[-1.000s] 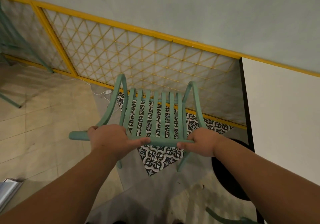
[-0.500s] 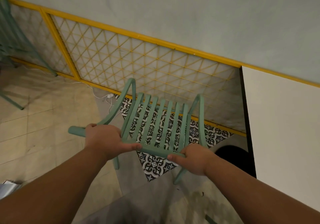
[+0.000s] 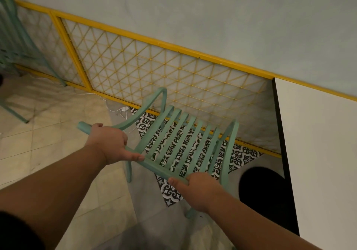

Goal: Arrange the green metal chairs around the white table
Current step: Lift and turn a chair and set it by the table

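The background is a pale green wall [image 3: 212,17] with a yellow-framed lattice panel [image 3: 154,72] running along its lower part. The floor [image 3: 48,133] is beige tile, with a patch of black-and-white patterned tiles [image 3: 170,193] set next to the panel. A white cable [image 3: 123,109] with a small plug lies on the floor at the foot of the panel.

The green metal chair [image 3: 156,165] is at the centre of the view, seen from behind and above. It is over the patterned tiles, between the person and the lattice panel, and it sits at an angle to the wall. Its slatted back and two curved armrests are visible. Two legs show below the hands; whether they touch the floor cannot be determined.

The left hand [image 3: 110,143] is wrapped around the left part of the chair's top rail, with the thumb laid along the rail. The right hand [image 3: 197,191] is clamped on the right end of the same rail, with the thumb on top.

The white table [image 3: 324,153] has a black edge and fills the right side of the view. Its black round base [image 3: 264,191] rests on the floor just right of the chair. A second green chair [image 3: 17,43] stands at the far left against the panel, well apart from the table.
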### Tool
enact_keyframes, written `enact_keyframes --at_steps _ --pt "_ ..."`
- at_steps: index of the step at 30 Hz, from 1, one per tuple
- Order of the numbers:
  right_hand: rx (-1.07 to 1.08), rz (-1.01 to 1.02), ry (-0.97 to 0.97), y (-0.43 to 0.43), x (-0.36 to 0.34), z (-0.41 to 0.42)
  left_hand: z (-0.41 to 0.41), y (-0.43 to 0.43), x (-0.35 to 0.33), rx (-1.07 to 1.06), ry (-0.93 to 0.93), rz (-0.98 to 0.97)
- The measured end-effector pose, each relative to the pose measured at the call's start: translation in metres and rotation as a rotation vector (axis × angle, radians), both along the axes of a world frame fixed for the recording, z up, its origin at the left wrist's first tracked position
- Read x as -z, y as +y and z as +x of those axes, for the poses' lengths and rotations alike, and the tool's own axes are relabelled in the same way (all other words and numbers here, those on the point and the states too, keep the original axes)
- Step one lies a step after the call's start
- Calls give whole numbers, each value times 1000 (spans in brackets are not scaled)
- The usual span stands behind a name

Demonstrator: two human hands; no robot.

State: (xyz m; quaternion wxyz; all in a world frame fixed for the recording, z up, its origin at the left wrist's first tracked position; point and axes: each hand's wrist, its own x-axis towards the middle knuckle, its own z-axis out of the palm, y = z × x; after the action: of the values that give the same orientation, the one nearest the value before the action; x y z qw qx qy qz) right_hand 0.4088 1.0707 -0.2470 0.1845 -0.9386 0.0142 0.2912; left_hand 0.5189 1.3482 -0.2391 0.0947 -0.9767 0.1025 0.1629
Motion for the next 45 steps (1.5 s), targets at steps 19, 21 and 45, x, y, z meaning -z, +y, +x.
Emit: enact_keyframes --at_steps 19,21,45 --pt "207 446 -42 -6 -11 1 -40 -33 16 -467 -344 -563" --pt "126 421 -79 -14 -17 4 -47 -51 20 -666 -364 -769" --pt "-204 326 -66 -2 5 14 -30 -90 16 -1194 -403 -1134"
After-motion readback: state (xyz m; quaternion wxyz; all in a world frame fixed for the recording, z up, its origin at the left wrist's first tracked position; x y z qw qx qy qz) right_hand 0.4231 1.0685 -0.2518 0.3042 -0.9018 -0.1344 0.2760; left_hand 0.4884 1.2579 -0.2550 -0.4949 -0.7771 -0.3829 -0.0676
